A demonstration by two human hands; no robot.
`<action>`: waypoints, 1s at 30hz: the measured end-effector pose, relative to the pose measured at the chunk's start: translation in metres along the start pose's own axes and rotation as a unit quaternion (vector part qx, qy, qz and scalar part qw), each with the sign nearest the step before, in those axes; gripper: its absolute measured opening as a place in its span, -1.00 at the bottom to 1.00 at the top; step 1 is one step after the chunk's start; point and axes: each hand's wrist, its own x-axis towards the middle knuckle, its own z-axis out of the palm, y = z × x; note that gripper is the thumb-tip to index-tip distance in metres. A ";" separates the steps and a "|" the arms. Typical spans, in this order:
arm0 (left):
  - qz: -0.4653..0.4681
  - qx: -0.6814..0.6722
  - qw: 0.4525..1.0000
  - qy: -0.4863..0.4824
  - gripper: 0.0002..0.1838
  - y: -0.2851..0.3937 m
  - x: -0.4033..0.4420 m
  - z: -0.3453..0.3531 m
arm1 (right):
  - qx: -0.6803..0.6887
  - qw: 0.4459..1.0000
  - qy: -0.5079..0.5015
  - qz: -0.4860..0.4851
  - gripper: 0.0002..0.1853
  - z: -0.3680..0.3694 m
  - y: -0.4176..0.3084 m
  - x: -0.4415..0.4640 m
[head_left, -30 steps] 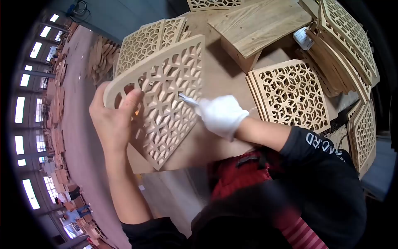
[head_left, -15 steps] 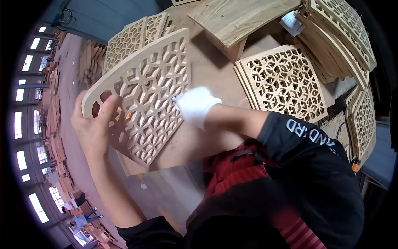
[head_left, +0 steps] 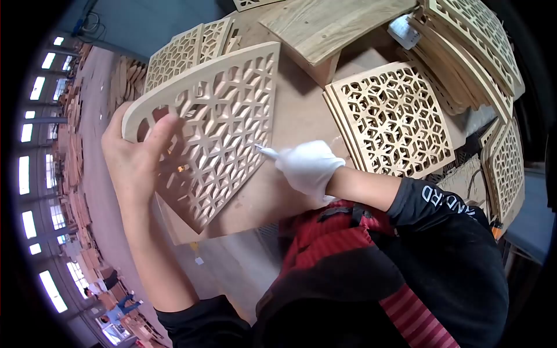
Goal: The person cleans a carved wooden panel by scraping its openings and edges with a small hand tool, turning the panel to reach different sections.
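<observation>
- One wooden fretwork panel, tilted over the tabletop: likely light, stiff, fragile-ribbed; best held by its solid rim.
- Left hand: grasping that rim.
- Right hand, gloved: clasping a slim tool.

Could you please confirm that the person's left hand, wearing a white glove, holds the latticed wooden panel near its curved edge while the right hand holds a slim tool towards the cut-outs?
Not quite: the left hand holding the latticed wooden panel is bare. The head view shows the white glove on the right hand, which holds the slim tool.
</observation>
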 end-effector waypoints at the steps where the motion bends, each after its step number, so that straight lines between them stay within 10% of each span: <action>1: -0.002 -0.005 1.000 0.000 -0.72 -0.004 0.003 -0.002 | -0.002 1.000 -0.013 0.004 -0.84 -0.002 0.001 -0.001; 10: 0.001 0.007 1.000 0.009 -0.72 -0.021 0.013 -0.006 | 0.003 0.996 -0.085 0.015 -0.76 0.022 0.006 0.020; 14: 0.007 0.036 0.999 -0.015 -0.63 -0.022 0.015 -0.008 | 0.073 0.996 0.056 -0.001 -0.78 0.032 -0.002 0.048; 17: 0.020 0.034 0.999 -0.011 -0.63 -0.015 0.010 -0.001 | 0.041 0.997 -0.058 0.016 -0.62 0.038 -0.007 0.087; 25: -0.019 0.008 0.999 -0.038 -0.63 0.011 -0.018 0.013 | 0.152 0.981 0.091 0.084 -0.72 0.087 -0.011 0.011; 30: -0.048 -0.009 0.998 -0.042 -0.69 0.014 -0.038 0.015 | 0.060 0.994 -0.053 0.069 -0.63 0.068 -0.011 -0.026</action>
